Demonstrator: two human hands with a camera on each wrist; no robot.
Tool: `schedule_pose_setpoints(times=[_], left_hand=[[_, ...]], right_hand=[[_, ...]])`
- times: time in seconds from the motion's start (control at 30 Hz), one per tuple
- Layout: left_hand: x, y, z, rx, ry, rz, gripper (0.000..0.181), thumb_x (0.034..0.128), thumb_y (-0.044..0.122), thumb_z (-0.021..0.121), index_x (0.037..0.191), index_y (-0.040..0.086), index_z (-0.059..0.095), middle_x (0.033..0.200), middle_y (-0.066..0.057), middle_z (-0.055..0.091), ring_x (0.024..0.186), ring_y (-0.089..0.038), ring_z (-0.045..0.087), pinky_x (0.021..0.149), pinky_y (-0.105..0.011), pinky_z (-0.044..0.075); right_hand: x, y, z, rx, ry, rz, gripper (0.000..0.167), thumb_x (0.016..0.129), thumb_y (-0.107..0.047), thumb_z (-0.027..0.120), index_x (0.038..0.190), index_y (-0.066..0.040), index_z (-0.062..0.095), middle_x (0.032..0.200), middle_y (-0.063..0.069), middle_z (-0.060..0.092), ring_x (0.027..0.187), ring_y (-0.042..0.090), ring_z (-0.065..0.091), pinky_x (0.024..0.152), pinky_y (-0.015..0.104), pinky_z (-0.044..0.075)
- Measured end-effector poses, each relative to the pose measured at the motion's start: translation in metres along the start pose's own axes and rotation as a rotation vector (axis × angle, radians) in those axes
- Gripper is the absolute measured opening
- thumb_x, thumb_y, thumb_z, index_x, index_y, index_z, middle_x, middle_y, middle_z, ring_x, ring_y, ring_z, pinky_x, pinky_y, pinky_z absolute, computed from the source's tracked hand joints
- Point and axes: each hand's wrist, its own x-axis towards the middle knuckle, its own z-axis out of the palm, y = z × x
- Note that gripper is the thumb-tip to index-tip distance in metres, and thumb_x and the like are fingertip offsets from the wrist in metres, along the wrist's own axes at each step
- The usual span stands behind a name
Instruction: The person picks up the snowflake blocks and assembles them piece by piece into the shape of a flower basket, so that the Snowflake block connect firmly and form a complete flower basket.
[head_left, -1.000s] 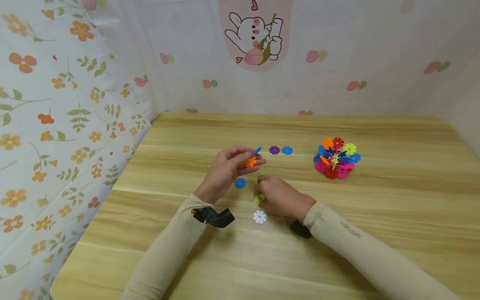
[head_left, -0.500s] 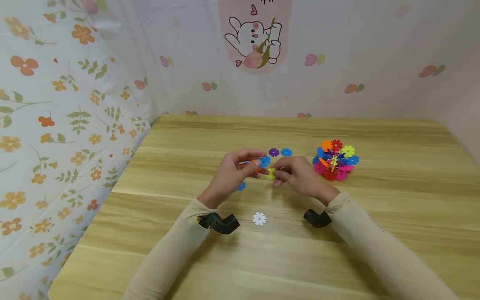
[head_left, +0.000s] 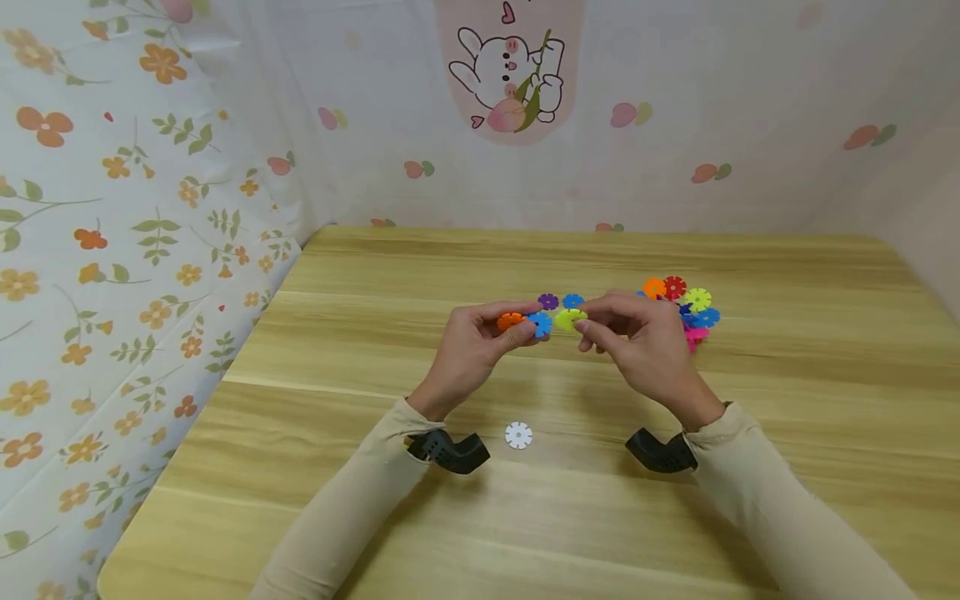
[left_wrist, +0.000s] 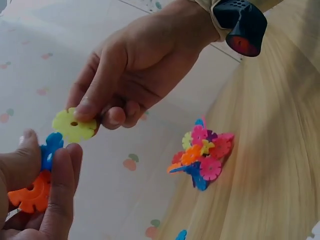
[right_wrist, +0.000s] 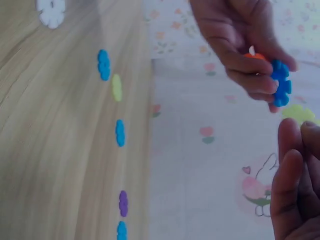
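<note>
Between thumb and fingers, my left hand (head_left: 468, 354) pinches an orange notched building disc (head_left: 511, 322) and a blue notched disc (head_left: 541, 324) that look slotted together at an angle. My right hand (head_left: 648, 346) pinches a yellow-green notched disc (head_left: 566, 320) by its edge. Both hands are raised above the table. In the left wrist view the yellow-green disc (left_wrist: 70, 129) is close to the blue disc (left_wrist: 50, 155); a small gap seems to part them. Past my right hand stands a cluster of joined discs (head_left: 706, 317), partly hidden by it in the head view.
On the wooden table (head_left: 360, 500) lie loose discs: a white one (head_left: 518, 435) in front, a purple one (head_left: 548, 302) and a blue one (head_left: 573, 301) farther back. The right wrist view also shows a yellow disc (right_wrist: 117, 87) lying there. A patterned cloth (head_left: 360, 92) hangs behind.
My right hand has lifted the yellow-green disc off the table, moving it up and to the right, up to the left hand's discs. The left hand has turned the joined pair.
</note>
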Motion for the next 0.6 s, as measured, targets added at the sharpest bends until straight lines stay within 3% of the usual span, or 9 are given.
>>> schedule_pose_setpoints(times=[0.23,0.37,0.47,0.6], left_hand=[[0.0,-0.003,0.013,-0.143,0.06,0.007,0.03,0.1002,0.011,0.059,0.124,-0.004,0.068,0.119,-0.026,0.069,0.087,-0.008,0.076,0.087,-0.03,0.061],[-0.003,-0.002,0.02,-0.2,0.112,-0.016,0.031,0.1012,0.015,0.058,0.123,-0.003,0.068,0.121,-0.024,0.07,0.089,-0.007,0.076,0.084,-0.027,0.061],[-0.005,-0.002,0.023,-0.198,0.123,-0.01,0.03,0.1012,0.017,0.058,0.123,-0.002,0.069,0.119,-0.022,0.072,0.09,-0.007,0.076,0.083,-0.026,0.06],[-0.006,-0.002,0.024,-0.131,0.107,0.037,0.029,0.1008,0.018,0.06,0.12,-0.001,0.071,0.107,-0.023,0.075,0.086,-0.009,0.077,0.079,-0.028,0.06]], right_hand=[[-0.005,-0.009,0.002,0.019,0.035,-0.036,0.013,0.086,0.007,0.071,0.098,0.002,0.075,0.073,0.012,0.071,0.059,0.005,0.067,0.059,0.018,0.054],[-0.008,-0.015,0.006,0.028,0.069,-0.007,0.012,0.087,0.006,0.072,0.098,0.003,0.073,0.068,0.012,0.071,0.057,0.006,0.067,0.057,0.018,0.054],[-0.008,-0.018,0.006,0.048,0.075,0.012,0.011,0.087,0.005,0.072,0.097,0.003,0.073,0.065,0.008,0.07,0.054,0.01,0.066,0.054,0.02,0.054],[-0.005,-0.023,0.001,-0.015,0.046,-0.023,0.009,0.085,0.005,0.074,0.093,0.0,0.074,0.06,0.003,0.063,0.048,0.008,0.059,0.047,0.02,0.047]])
